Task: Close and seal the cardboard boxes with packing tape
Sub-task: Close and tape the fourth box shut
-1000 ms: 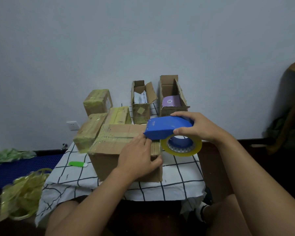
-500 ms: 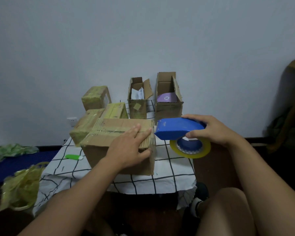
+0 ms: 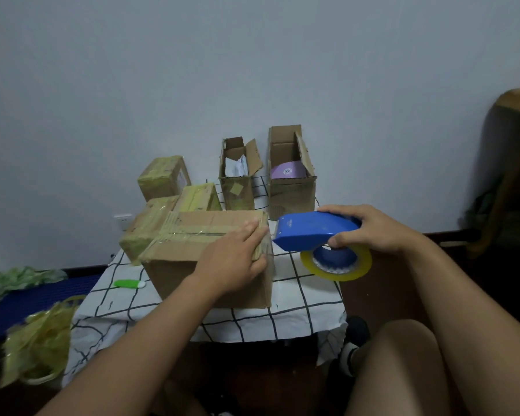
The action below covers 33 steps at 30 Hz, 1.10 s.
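The left hand (image 3: 233,262) lies flat with straight fingers on the near brown cardboard box (image 3: 204,256), likely pressing the tape end down over the right edge. Just to its right, the right hand (image 3: 370,228) curls around the blue tape dispenser (image 3: 312,232), its yellowish roll (image 3: 336,264) hanging clear of the box, likely after a cut.

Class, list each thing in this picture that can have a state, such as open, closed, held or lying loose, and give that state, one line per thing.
Front box: closed, taped, pressed by the left hand.
Left hand: flat, fingers straight on the box's right edge.
Tape dispenser: held off the box.
Right hand: grips the dispenser.
Tape roll: mounted in the dispenser.
Narrow back box: flaps open.
Wider back box: flaps open.
Green cutter: lying loose on the cloth.
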Each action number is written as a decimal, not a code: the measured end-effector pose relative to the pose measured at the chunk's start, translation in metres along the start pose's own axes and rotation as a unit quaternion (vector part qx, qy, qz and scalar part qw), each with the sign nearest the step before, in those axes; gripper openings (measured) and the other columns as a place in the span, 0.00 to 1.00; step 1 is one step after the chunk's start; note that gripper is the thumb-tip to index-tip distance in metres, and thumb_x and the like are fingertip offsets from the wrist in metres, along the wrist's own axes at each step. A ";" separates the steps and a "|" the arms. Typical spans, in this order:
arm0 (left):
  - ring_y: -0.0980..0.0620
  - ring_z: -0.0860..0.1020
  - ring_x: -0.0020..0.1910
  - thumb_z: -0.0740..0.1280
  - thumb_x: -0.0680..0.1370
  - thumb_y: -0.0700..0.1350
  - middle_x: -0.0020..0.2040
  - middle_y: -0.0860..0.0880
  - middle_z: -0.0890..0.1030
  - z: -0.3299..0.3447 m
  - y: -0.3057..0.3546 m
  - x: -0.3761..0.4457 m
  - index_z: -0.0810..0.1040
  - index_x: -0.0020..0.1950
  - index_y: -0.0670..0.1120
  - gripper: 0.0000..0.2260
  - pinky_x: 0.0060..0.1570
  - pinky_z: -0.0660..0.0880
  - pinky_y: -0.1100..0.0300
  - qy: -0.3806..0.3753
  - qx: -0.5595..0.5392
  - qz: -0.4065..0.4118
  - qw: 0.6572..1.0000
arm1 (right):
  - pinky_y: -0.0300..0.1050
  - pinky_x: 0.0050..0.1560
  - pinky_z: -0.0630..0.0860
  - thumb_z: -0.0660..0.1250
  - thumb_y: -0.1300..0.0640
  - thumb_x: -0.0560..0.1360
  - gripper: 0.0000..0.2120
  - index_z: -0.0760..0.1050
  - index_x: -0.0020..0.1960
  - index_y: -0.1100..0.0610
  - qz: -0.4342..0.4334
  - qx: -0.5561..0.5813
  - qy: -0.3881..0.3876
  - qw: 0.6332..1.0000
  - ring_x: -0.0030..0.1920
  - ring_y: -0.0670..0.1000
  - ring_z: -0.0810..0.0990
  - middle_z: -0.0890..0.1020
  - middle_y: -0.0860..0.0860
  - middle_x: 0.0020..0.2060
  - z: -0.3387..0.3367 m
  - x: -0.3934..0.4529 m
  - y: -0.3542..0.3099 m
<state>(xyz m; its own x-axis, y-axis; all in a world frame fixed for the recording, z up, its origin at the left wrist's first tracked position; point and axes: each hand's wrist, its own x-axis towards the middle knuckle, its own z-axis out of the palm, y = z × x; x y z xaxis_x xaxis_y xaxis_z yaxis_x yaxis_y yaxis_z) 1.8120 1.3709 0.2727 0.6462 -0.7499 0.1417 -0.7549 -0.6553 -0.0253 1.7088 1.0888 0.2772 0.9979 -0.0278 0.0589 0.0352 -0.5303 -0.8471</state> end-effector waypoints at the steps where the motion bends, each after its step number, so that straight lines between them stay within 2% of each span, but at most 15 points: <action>1: 0.56 0.52 0.78 0.53 0.82 0.59 0.80 0.56 0.48 0.000 0.000 0.000 0.50 0.80 0.57 0.27 0.70 0.64 0.55 -0.002 -0.001 -0.001 1.000 | 0.34 0.46 0.77 0.75 0.47 0.66 0.30 0.73 0.67 0.38 0.007 -0.007 -0.002 1.000 0.53 0.44 0.80 0.78 0.43 0.59 -0.003 -0.004 0.001; 6: 0.58 0.51 0.78 0.55 0.80 0.60 0.80 0.58 0.49 -0.003 0.000 0.000 0.51 0.80 0.59 0.29 0.71 0.64 0.53 -0.009 -0.021 0.001 1.000 | 0.34 0.47 0.74 0.75 0.45 0.65 0.30 0.73 0.67 0.38 0.022 -0.047 -0.017 0.998 0.53 0.46 0.79 0.78 0.43 0.58 -0.002 -0.004 0.000; 8: 0.58 0.51 0.78 0.56 0.79 0.61 0.80 0.58 0.50 -0.003 -0.001 -0.001 0.51 0.79 0.62 0.29 0.70 0.66 0.51 -0.008 -0.031 0.009 0.999 | 0.35 0.49 0.74 0.77 0.49 0.69 0.28 0.73 0.67 0.40 0.021 -0.064 -0.023 0.997 0.53 0.47 0.79 0.77 0.43 0.58 0.002 0.003 -0.004; 11: 0.56 0.53 0.78 0.58 0.77 0.63 0.80 0.58 0.50 -0.003 -0.002 -0.001 0.56 0.77 0.64 0.28 0.67 0.69 0.49 -0.011 -0.026 0.018 0.999 | 0.35 0.49 0.74 0.75 0.52 0.73 0.25 0.74 0.68 0.43 0.019 -0.091 -0.038 0.995 0.52 0.47 0.79 0.78 0.43 0.55 0.009 0.015 -0.011; 13: 0.56 0.53 0.78 0.61 0.76 0.63 0.80 0.58 0.51 -0.004 -0.001 -0.001 0.59 0.75 0.63 0.28 0.66 0.70 0.50 -0.014 -0.014 0.022 1.000 | 0.39 0.51 0.74 0.74 0.51 0.73 0.24 0.74 0.67 0.44 0.012 -0.114 -0.049 0.992 0.52 0.48 0.79 0.78 0.43 0.54 0.012 0.022 -0.017; 16: 0.54 0.52 0.78 0.66 0.73 0.63 0.80 0.56 0.50 -0.005 -0.001 -0.001 0.60 0.75 0.60 0.32 0.66 0.70 0.52 -0.031 -0.002 0.034 0.999 | 0.43 0.54 0.76 0.74 0.52 0.73 0.20 0.77 0.65 0.45 0.003 -0.140 -0.074 0.987 0.51 0.49 0.79 0.80 0.44 0.52 0.011 0.032 -0.029; 21: 0.50 0.50 0.79 0.72 0.72 0.61 0.80 0.58 0.46 -0.009 -0.001 0.002 0.60 0.75 0.56 0.36 0.65 0.72 0.51 -0.064 0.040 0.061 0.995 | 0.43 0.54 0.74 0.73 0.50 0.73 0.21 0.77 0.65 0.46 0.012 -0.188 -0.096 0.977 0.51 0.47 0.78 0.79 0.44 0.52 0.008 0.047 -0.047; 25: 0.46 0.52 0.78 0.71 0.73 0.60 0.79 0.57 0.54 -0.012 0.002 0.006 0.61 0.75 0.53 0.35 0.65 0.72 0.49 -0.089 0.069 0.066 0.991 | 0.42 0.50 0.74 0.74 0.47 0.72 0.18 0.80 0.61 0.46 0.027 -0.233 -0.125 0.964 0.48 0.46 0.78 0.80 0.43 0.49 0.010 0.057 -0.062; 28: 0.44 0.54 0.77 0.70 0.73 0.60 0.79 0.55 0.57 -0.017 0.006 0.008 0.61 0.75 0.52 0.35 0.64 0.72 0.48 -0.105 0.096 0.072 0.987 | 0.43 0.47 0.73 0.74 0.44 0.68 0.24 0.78 0.62 0.47 0.056 -0.313 -0.171 0.933 0.48 0.46 0.77 0.80 0.46 0.52 0.032 0.064 -0.057; 30: 0.44 0.54 0.77 0.70 0.74 0.60 0.79 0.55 0.56 -0.020 0.006 0.008 0.61 0.76 0.54 0.34 0.63 0.72 0.48 -0.118 0.107 0.075 0.984 | 0.43 0.47 0.74 0.74 0.43 0.68 0.26 0.77 0.64 0.48 0.070 -0.303 -0.148 0.939 0.49 0.47 0.78 0.80 0.48 0.54 0.039 0.062 -0.047; 33: 0.42 0.54 0.76 0.68 0.75 0.61 0.79 0.57 0.55 -0.027 0.008 0.009 0.62 0.76 0.55 0.32 0.61 0.73 0.47 -0.146 0.124 0.082 0.978 | 0.45 0.50 0.76 0.75 0.43 0.67 0.27 0.77 0.64 0.48 0.092 -0.292 -0.061 0.950 0.50 0.50 0.78 0.80 0.49 0.55 0.030 0.049 -0.039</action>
<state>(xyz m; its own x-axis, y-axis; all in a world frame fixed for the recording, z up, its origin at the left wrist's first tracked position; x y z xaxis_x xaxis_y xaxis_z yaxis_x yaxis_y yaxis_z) 1.8092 1.3615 0.3003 0.5498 -0.8171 -0.1731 -0.8246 -0.4980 -0.2683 1.7583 1.1339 0.2971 0.9846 -0.0859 -0.1524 -0.1406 -0.9070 -0.3970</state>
